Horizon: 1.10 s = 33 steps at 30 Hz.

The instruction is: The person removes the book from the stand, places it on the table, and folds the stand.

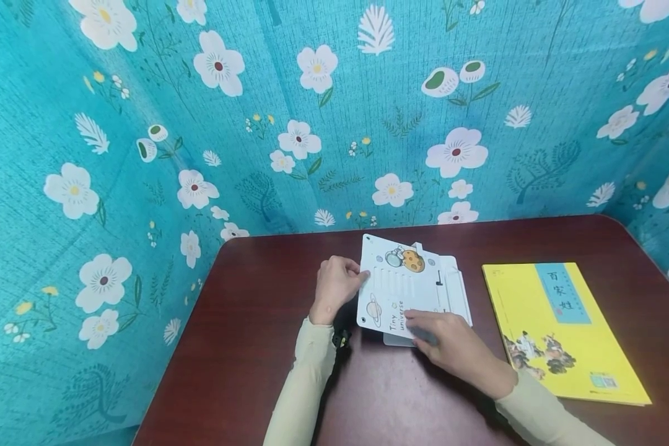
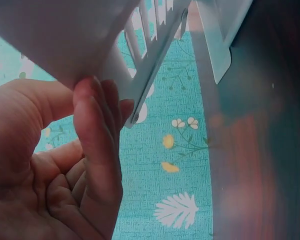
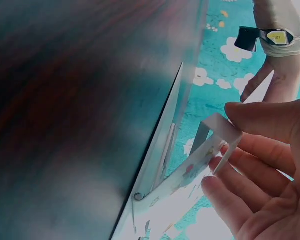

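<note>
A white folding bookstand (image 1: 379, 285) printed with an astronaut, planets and "Tiny universe" stands part-folded on the table; its panel is tilted above a white base plate (image 1: 457, 297). My left hand (image 1: 334, 282) pinches the panel's left edge between thumb and fingers, as the left wrist view also shows. At the panel's near edge, my right hand (image 1: 457, 347) holds a bent white lip (image 3: 222, 127), thumb on one side and fingers on the other. Slots (image 2: 145, 30) cut through the panel appear in the left wrist view. The panel hides part of the base.
A yellow book (image 1: 568, 334) with a blue title block lies to the right of the stand. The dark red table (image 1: 245, 347) ends at a blue flowered cloth (image 1: 345, 111) behind and at the left. A black wrist strap (image 3: 265, 37) is on my left wrist.
</note>
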### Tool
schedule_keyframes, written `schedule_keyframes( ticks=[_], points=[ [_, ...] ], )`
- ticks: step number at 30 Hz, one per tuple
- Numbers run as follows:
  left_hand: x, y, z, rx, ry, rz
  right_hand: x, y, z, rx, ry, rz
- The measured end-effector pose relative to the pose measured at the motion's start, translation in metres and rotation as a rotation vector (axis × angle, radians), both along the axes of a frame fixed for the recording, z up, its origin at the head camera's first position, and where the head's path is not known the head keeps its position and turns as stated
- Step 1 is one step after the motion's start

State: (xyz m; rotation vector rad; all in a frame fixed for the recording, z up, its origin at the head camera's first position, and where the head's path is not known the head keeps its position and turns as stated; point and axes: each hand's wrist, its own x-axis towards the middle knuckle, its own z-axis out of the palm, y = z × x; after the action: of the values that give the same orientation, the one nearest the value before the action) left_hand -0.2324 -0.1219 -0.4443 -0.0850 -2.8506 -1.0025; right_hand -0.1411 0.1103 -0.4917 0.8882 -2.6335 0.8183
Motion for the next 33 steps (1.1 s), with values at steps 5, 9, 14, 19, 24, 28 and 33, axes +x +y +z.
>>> schedule_keyframes(
  ticks=[5,9,14,19,24,28,33],
  points=[
    [0.000,-0.004,-0.004,-0.029,-0.023,-0.013,0.000,0.002,-0.003,0.026,-0.048,-0.011],
    [-0.001,-0.007,-0.005,-0.019,-0.066,-0.017,-0.002,0.003,-0.002,0.054,-0.110,-0.016],
    [-0.002,-0.009,-0.007,-0.020,-0.124,-0.010,-0.003,0.006,0.001,0.088,-0.152,-0.033],
    [-0.004,-0.011,-0.010,-0.034,-0.182,-0.006,-0.003,0.006,0.000,0.136,-0.170,-0.052],
    [-0.006,-0.014,-0.017,-0.040,-0.230,-0.013,-0.002,0.007,-0.002,0.153,-0.198,-0.067],
    [-0.007,-0.016,-0.023,-0.039,-0.253,-0.017,-0.001,0.008,-0.003,0.157,-0.207,-0.072],
    [-0.008,-0.016,-0.025,-0.028,-0.292,-0.009,-0.003,0.008,-0.004,0.167,-0.197,-0.071]
  ],
)
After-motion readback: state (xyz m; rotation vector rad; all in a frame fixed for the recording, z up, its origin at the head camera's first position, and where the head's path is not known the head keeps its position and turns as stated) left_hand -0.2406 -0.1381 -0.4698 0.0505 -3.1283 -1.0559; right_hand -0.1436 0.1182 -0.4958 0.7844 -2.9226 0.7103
